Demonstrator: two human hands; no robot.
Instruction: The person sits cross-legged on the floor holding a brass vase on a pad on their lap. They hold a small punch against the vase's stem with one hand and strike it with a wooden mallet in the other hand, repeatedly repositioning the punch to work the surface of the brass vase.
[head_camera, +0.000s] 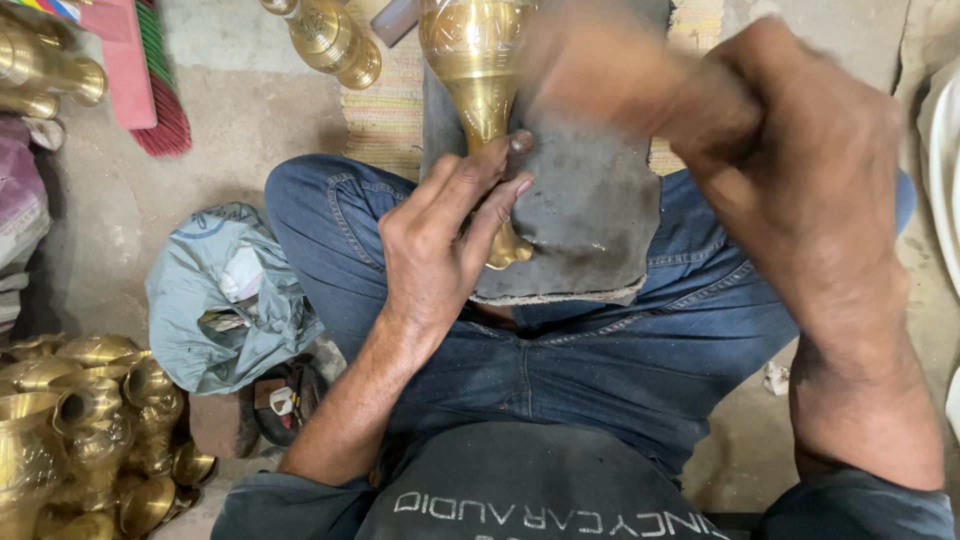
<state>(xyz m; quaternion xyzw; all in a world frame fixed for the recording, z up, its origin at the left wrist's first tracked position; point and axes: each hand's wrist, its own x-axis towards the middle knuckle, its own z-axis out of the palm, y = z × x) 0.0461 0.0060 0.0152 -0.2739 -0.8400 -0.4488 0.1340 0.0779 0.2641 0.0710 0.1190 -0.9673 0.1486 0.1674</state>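
Left hand (440, 235) lies half-curled, fingers pinching one engraved brass vase (478, 70) by its slim neck against one dark grey leather pad (585, 215) on the lap. The vase's long axis runs away from the person, mouth nearest. Right hand (790, 150) is blurred; I cannot tell its grip.

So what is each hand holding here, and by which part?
The left hand grips the brass vase by its narrow neck. The right hand is motion-blurred; its hold cannot be told.
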